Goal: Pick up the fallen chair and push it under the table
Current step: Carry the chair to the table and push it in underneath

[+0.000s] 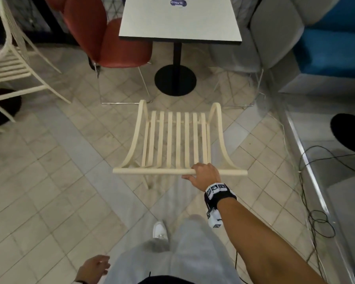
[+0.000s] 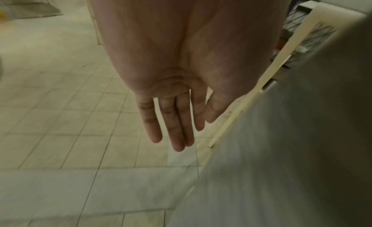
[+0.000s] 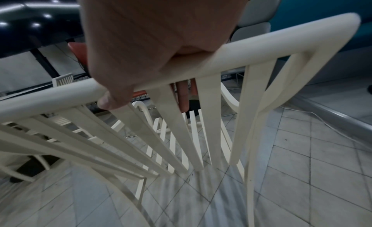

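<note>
We are gripping the top rail of the chair [image 1: 176,140] with our right hand [image 1: 205,177], fingers curled over the rail and thumb tucked under it, a little right of the rail's middle. Our left hand [image 2: 173,106] is hanging beside our leg with its fingers straight and relaxed, holding nothing.

The chair is standing upright on the tiled floor [image 1: 49,181], its slatted back toward us and its seat facing the table [image 1: 180,19]. It is sitting in front of the table's near edge, not yet under it; the front of the seat is lying close to the table's round black base [image 1: 175,80].

A red chair [image 1: 103,33] is standing at the table's left side and a grey chair [image 1: 275,33] at its right. Another pale slatted chair [image 1: 10,66] is standing farther left. A blue bench [image 1: 332,44] is sitting beyond the grey chair, and black cables [image 1: 316,218] are trailing over the floor to our right.
</note>
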The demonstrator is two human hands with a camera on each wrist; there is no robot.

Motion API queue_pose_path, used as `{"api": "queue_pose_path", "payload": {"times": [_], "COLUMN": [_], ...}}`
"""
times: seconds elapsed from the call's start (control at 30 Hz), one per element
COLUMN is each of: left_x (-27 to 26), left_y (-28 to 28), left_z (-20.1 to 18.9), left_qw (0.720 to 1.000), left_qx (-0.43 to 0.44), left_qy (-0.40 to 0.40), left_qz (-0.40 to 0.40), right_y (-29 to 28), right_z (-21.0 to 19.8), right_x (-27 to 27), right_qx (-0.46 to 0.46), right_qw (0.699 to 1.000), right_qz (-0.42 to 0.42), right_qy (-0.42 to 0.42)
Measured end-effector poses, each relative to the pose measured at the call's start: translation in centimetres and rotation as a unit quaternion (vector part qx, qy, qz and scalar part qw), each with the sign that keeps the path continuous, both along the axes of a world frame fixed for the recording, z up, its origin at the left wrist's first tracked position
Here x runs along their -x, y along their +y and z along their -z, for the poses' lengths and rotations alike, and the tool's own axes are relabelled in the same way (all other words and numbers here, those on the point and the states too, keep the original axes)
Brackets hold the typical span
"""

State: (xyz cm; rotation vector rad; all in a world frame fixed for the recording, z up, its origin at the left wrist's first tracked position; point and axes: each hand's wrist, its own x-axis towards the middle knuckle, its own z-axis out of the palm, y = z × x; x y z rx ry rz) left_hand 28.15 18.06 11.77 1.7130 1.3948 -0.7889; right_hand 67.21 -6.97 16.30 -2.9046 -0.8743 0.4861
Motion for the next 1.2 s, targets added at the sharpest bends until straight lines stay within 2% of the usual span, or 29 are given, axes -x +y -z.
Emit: {"api": "queue_pose_path", "payload": {"times": [0.03, 0.13, 0.23, 0.3, 0.4, 0.5, 0.6, 0.73, 0.93, 1.1, 1.2], "left_x": [-0.5, -3.2, -5.2, -6.6, -9.3, -11.9, -14.8, -18.8, -21.6, -23.3, -25.5], "left_y": [1.0, 2.5, 3.1, 2.8, 1.8, 1.3, 1.0, 0.5, 1.5, 3.0, 4.8], "left_z": [0.2, -0.2, 0.2, -0.5, -1.5, -1.9, -1.6, -1.5, -1.1, 0.4, 0.2], "left_qw": [1.0, 0.999, 0.999, 0.998, 0.993, 0.991, 0.997, 0.998, 0.993, 0.986, 0.985], "left_qx": [0.011, 0.029, 0.033, 0.041, 0.035, 0.034, 0.008, -0.025, -0.047, -0.011, -0.009], "left_qy": [-0.014, -0.016, -0.022, -0.029, -0.048, -0.046, -0.035, 0.007, 0.034, 0.079, 0.078], "left_qz": [-0.024, 0.001, -0.033, -0.041, -0.106, -0.123, -0.061, 0.058, 0.107, 0.149, 0.154], "right_y": [0.5, 1.7, 2.9, 3.7, 4.5, 5.4, 6.4, 7.4, 7.1, 6.6, 6.8], "right_z": [0.0, 0.1, 0.1, 0.0, 0.1, 0.1, 0.0, -0.1, -0.1, 0.0, -0.1], "right_x": [-1.1, -4.6, -8.0, -10.3, -13.8, -17.1, -20.0, -22.8, -24.0, -24.4, -24.5], "right_qx": [0.003, 0.013, 0.003, -0.003, 0.001, 0.0, -0.007, -0.025, -0.045, -0.06, -0.059], "right_qw": [1.0, 1.0, 1.0, 1.0, 1.0, 1.0, 1.0, 1.0, 0.998, 0.997, 0.996], "right_qz": [-0.001, -0.006, -0.012, -0.014, -0.013, -0.011, -0.014, -0.015, -0.044, -0.057, -0.057], "right_qy": [0.002, 0.008, 0.001, -0.002, 0.001, 0.005, 0.007, -0.007, -0.022, -0.012, -0.02]}}
